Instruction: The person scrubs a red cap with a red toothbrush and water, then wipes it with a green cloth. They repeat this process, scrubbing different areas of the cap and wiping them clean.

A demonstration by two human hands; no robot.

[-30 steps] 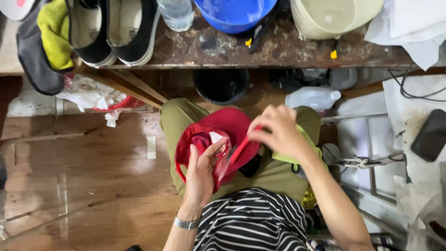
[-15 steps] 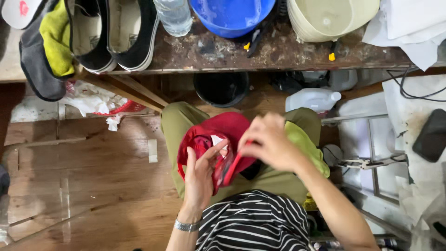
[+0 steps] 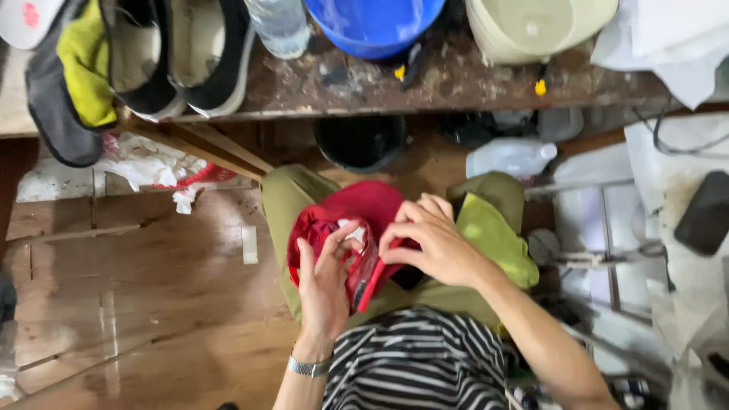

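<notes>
Thing: red cap (image 3: 364, 209), turned inside out on the lap, lining and a small white label (image 3: 351, 230) showing.
Left hand (image 3: 325, 285): grip closed on the cap's inner band.
Right hand (image 3: 434, 241): fingers pinching the cap's edge.
Tabletop (image 3: 456, 80): blue bowl (image 3: 372, 23), clear bottle (image 3: 279, 26), black slip-on shoes (image 3: 178, 49).
Floor: white plastic jug (image 3: 510, 157).

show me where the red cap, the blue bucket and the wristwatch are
red cap (image 3: 364, 206), head view, on the top of its crown
blue bucket (image 3: 372, 23), head view, on its outer wall
wristwatch (image 3: 307, 367), head view, on the metal band at the left wrist
</notes>
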